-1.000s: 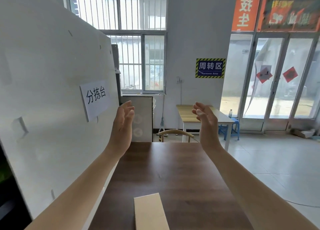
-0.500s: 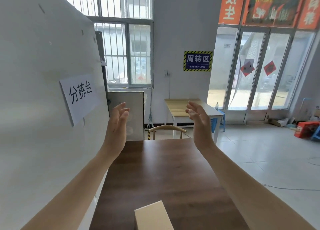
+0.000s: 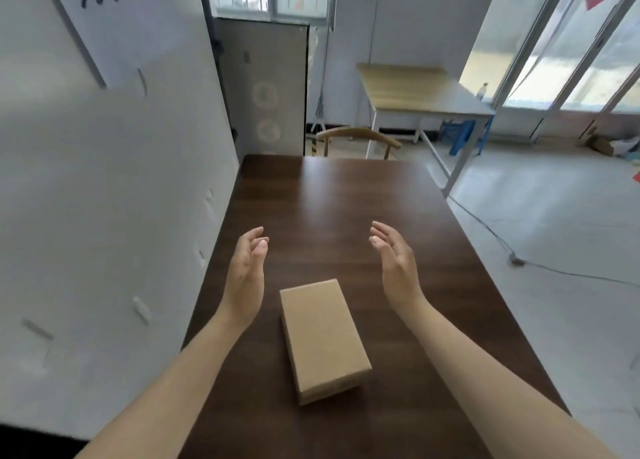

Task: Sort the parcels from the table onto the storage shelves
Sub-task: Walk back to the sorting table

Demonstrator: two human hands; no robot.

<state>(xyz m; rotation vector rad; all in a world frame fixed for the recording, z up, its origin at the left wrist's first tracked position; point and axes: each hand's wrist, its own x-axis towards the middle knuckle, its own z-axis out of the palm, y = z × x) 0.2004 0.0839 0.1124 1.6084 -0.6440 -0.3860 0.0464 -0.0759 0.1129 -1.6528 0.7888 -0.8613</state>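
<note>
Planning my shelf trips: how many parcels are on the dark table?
1: a plain brown cardboard box lying flat on the dark wooden table, between both open hands. Nearer table edge is out of view.

White partition board (image 3: 104, 181) at left, bearing a paper sign (image 3: 104, 15) with black characters, cut off at the top edge. Beyond the far end of the dark table – a wooden chair back (image 3: 356, 136). Further back – a light wooden desk (image 3: 415, 89) on white legs, a blue stool (image 3: 465, 136) beneath it. A grey cable (image 3: 502, 244) trails across the pale floor.
</note>
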